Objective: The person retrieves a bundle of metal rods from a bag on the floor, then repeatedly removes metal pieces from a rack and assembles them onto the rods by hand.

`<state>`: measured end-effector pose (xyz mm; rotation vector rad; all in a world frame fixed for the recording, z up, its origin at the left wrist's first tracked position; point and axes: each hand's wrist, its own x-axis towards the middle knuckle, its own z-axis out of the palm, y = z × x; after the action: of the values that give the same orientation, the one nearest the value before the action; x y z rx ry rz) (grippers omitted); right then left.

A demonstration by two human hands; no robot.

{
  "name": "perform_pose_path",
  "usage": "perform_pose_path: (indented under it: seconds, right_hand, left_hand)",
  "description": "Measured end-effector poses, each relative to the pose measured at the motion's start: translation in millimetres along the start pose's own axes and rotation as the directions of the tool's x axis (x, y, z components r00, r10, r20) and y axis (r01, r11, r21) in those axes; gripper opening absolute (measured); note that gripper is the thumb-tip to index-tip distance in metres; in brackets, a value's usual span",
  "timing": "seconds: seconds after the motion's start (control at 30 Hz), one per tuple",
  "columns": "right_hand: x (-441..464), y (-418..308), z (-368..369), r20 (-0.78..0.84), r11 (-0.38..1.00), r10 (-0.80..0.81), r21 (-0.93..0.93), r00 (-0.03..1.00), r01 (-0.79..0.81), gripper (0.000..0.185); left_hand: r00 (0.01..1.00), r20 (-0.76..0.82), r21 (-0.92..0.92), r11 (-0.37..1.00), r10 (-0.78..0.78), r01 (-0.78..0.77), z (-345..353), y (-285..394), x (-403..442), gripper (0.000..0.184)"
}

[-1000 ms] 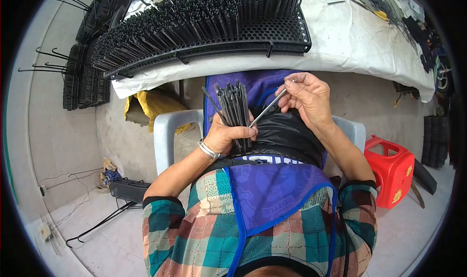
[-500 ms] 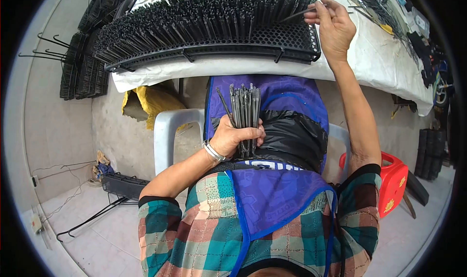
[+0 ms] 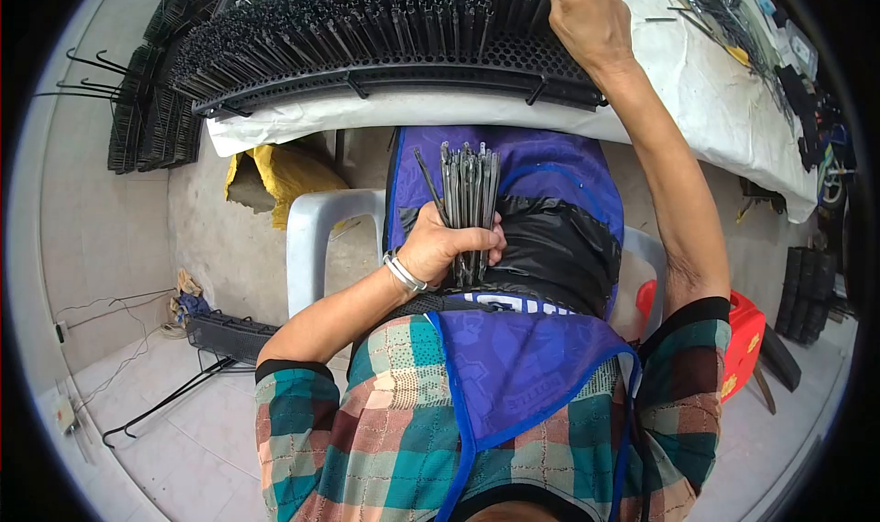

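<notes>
**Two hands, one bundle of rods, one crowded rack**

Our left hand (image 3: pixel 435 247) has its fingers wrapped around a bundle of thin dark rods (image 3: pixel 472 183), held roughly upright above our lap. Our right hand (image 3: pixel 591 22) reaches over the right end of the perforated black rack (image 3: pixel 564 66), which sits on the cloth-covered worktop (image 3: pixel 674 73). Its fingers bend away from us at the top edge of the view, so we cannot tell whether they are clamped on a rod.

The likeliest trouble is a spill: one splayed rod (image 3: pixel 428 183) leans out of the bundle, and a slackened left grip could let it slip. The standing rods (image 3: pixel 403 18) are packed so tightly that our right fingers or wrist could knock some askew.

By count, we have one bundle, one rack in front of us, one red stool (image 3: pixel 744 348), one yellow bag (image 3: pixel 293 187) and one pale plastic chair (image 3: pixel 307 247). The rods in the bundle overlap, and those in the rack crowd together, so we cannot count either lot.
</notes>
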<state>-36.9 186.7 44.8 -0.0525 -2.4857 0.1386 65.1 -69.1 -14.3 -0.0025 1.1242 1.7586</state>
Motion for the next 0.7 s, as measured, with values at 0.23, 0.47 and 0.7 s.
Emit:
perform_pose_path:
  seconds: [0.23, 0.47, 0.7]
  right_hand:
    - [-37.5, -9.3, -7.8, 0.095, 0.999, 0.003, 0.041, 0.996, -0.007, 0.025]
    - [-138.2, -58.8, -45.2, 0.725, 0.020, -0.036, 0.689, 0.688, -0.725, 0.033]
    - [-154.6, -69.0, -55.2, 0.747, -0.206, 0.016, 0.653, 0.664, -0.729, 0.013]
  left_hand:
    - [0.999, 0.039, -0.016, 1.000, -0.011, 0.012, -1.9, 0.6, -0.1, 0.024]
    - [0.992, 0.127, -0.058, 0.998, -0.019, 0.027, -1.8, -0.8, 1.3, 0.021]
    - [0.991, 0.130, 0.018, 0.999, -0.036, 0.034, 2.4, 1.7, 0.1, 0.032]
